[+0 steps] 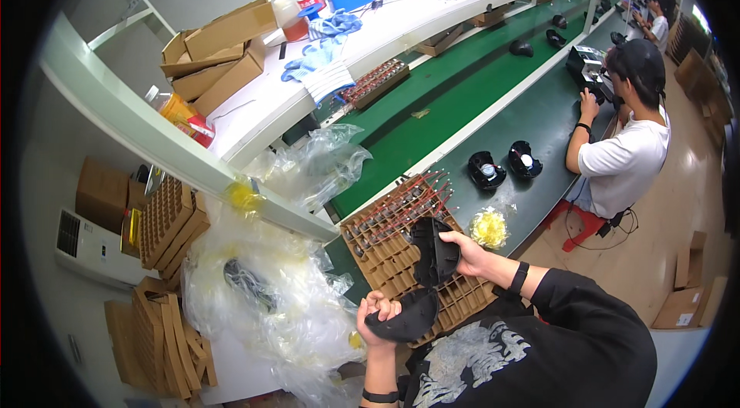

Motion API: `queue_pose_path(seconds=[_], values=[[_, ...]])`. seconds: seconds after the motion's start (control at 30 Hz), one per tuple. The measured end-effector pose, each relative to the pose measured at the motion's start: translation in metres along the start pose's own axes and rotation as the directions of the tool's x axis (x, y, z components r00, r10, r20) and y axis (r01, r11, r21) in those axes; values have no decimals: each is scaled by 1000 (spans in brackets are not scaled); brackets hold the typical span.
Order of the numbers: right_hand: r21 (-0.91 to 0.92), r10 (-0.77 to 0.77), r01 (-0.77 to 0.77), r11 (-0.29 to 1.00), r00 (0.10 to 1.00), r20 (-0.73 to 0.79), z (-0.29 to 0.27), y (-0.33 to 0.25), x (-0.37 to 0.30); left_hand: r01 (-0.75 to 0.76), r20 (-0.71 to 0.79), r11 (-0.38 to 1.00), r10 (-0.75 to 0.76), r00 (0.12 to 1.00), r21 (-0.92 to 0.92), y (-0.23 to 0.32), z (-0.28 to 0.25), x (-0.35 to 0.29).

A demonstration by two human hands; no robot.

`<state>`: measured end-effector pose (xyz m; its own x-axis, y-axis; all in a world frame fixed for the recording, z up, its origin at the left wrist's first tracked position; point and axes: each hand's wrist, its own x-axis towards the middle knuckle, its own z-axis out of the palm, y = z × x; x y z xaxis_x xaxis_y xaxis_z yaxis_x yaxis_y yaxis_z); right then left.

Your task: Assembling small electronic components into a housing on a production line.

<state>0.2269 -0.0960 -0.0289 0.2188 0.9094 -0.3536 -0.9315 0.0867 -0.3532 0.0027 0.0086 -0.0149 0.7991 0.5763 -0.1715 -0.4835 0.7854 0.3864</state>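
My left hand is closed round a black curved plastic shell, its rounded side toward me. My right hand grips a second black plastic shell, tilted upright just above and to the right of the first. The two shells come close at their ends; whether they touch I cannot tell. Beneath both hands lies a brown cardboard divider tray. Small parts with red wires fill its far cells, while several near cells stand bare. To the right of the tray sits a yellow and white bundle.
Two black housings with white round parts stand on the dark bench. A green conveyor belt runs beyond it. Clear plastic bags heap at left, near stacked cardboard trays. A co-worker sits at right.
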Motion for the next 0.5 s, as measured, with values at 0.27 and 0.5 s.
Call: queue_pose_path(seconds=[0.27, 0.5], values=[[280, -244, 344, 896, 910, -335, -4, -4, 53, 38, -122, 975, -12, 992, 217, -5, -5, -26], [-860, -367, 154, -486, 857, 361, -29, 17, 40, -57, -496, 996, 15, 868, -71, 43, -32, -23]])
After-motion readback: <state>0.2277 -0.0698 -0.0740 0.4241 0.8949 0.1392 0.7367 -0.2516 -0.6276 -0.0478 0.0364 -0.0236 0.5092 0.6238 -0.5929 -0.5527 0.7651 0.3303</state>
